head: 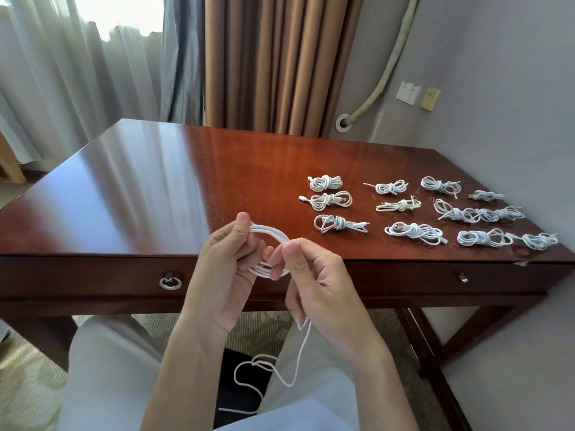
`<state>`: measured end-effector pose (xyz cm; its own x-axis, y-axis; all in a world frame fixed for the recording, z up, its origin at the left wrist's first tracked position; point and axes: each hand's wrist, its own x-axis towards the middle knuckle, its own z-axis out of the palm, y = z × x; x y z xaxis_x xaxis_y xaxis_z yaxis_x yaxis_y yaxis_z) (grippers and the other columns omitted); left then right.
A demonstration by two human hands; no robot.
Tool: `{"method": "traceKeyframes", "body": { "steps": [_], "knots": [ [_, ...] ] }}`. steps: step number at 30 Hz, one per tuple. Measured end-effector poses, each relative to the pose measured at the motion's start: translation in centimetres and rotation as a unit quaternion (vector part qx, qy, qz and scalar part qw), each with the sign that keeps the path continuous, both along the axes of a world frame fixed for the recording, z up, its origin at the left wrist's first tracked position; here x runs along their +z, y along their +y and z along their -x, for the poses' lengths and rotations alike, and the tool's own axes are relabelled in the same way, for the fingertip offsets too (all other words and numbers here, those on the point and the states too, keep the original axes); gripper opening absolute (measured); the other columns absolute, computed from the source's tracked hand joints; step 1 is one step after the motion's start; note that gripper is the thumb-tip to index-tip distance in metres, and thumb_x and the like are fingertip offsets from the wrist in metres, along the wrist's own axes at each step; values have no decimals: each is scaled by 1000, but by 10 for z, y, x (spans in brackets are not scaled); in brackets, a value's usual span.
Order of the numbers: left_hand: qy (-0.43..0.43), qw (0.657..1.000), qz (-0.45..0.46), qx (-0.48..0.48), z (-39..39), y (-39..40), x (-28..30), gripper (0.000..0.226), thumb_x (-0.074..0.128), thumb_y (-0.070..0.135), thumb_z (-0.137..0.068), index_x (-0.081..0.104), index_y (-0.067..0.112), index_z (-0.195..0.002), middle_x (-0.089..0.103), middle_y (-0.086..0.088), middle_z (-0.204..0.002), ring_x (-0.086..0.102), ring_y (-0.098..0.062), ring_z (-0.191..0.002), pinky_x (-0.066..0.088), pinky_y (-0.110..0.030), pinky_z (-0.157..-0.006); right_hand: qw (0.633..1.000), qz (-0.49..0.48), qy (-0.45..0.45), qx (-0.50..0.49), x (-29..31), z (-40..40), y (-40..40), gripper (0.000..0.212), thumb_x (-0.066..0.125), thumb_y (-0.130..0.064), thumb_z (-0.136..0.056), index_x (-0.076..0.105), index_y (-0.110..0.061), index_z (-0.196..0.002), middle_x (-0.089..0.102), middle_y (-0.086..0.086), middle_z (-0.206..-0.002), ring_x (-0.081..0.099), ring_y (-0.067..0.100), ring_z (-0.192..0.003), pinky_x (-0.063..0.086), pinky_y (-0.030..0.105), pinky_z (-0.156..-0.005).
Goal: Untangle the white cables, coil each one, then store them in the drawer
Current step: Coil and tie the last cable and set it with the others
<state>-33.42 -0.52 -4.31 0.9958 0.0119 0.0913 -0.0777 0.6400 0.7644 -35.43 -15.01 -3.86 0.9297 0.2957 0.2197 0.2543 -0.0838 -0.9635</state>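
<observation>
My left hand (222, 269) grips a white cable (270, 234) wound into a few loops, held in front of the desk's front edge. My right hand (314, 275) pinches the same cable at the right side of the coil. The cable's loose tail (298, 356) hangs from under my right hand and curls down between my knees. Several coiled, tied white cables (413, 209) lie in rows on the right half of the wooden desk (155, 188). The drawer (93, 279) in the desk front is closed, with a ring pull (170, 282).
A second small knob (462, 277) sits on the desk front at right. Curtains hang behind the desk, and a wall with sockets (408, 92) is at right. My knees in light trousers are below, with a dark object (236, 396) on the floor between them.
</observation>
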Motion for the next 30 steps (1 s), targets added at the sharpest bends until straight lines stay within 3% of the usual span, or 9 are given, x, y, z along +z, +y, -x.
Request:
{"method": "traceKeyframes", "body": {
  "steps": [5, 7, 11, 14, 17, 19, 22, 25, 30],
  "knots": [
    [53, 986, 158, -21, -4, -5, -1, 26, 46, 18, -99, 44, 14, -73, 31, 4, -62, 29, -7, -46, 47, -21, -52, 1000, -26, -4, 2, -6, 1, 7, 28, 45, -35, -104, 61, -12, -99, 62, -11, -75, 42, 9, -38, 30, 18, -41],
    [44, 987, 143, -54, -5, -5, -3, 26, 49, 20, -97, 48, 13, -73, 32, 3, -63, 32, -7, -48, 46, -20, -55, 996, -94, 9, -5, -6, 0, 10, 30, 45, -35, -103, 59, -11, -92, 48, 13, -74, 31, 12, -42, 22, 23, -39],
    [18, 993, 43, -107, -3, 9, -9, 32, 51, 19, -94, 66, 6, -69, 35, -2, -68, 40, -9, -48, 47, -19, -56, 997, -77, 13, -13, -1, 3, 3, 32, 47, -39, -102, 63, -17, -86, 32, 25, -66, 19, 15, -47, 19, 25, -42],
    [-43, 982, -110, -147, 1, 22, -13, 40, 51, 29, -101, 70, 2, -78, 40, -8, -60, 48, -16, -56, 45, -22, -57, 999, 24, -20, 7, 1, 3, -10, 32, 49, -28, -105, 67, -5, -92, 52, -14, -54, 44, 2, -45, 36, 12, -50],
    [-57, 956, -246, -152, 5, 27, -12, 46, 58, 41, -99, 66, 6, -71, 48, -3, -59, 40, -14, -57, 35, -24, -57, 993, 105, -34, 49, 2, 4, -13, 28, 51, -23, -106, 72, -6, -98, 67, -19, -72, 60, -5, -66, 42, 10, -68],
    [-55, 953, -264, -136, 6, 24, -9, 42, 56, 39, -94, 63, 9, -66, 52, -3, -64, 42, -15, -60, 38, -25, -60, 994, 96, -29, 47, 2, 5, -10, 28, 51, -23, -106, 71, -4, -99, 64, -21, -68, 58, -5, -62, 41, 8, -64],
    [-53, 982, -157, -93, 6, 16, -6, 43, 57, 33, -98, 58, 10, -62, 53, -5, -60, 48, -18, -60, 46, -21, -58, 999, 7, 21, 32, -1, 3, -3, 28, 50, -28, -104, 66, -4, -100, 55, -18, -60, 39, 0, -43, 31, 11, -45],
    [-12, 999, -19, -27, 0, 9, -5, 40, 51, 29, -96, 53, 8, -61, 33, 4, -51, 39, -11, -45, 47, -19, -55, 998, -38, 50, 21, -6, 0, 1, 22, 51, -31, -104, 62, -12, -111, 55, -17, -61, 26, 5, -41, 23, 20, -39],
    [-3, 994, 88, 72, -7, 12, -5, 43, 49, 27, -101, 53, 12, -62, 12, -2, -67, 22, -7, -45, 43, -22, -57, 993, -4, 53, -106, -15, -3, 4, 45, 71, -49, -81, 58, -36, -122, 62, -13, -113, 38, 9, -49, 35, 22, -48]
  ]
}}
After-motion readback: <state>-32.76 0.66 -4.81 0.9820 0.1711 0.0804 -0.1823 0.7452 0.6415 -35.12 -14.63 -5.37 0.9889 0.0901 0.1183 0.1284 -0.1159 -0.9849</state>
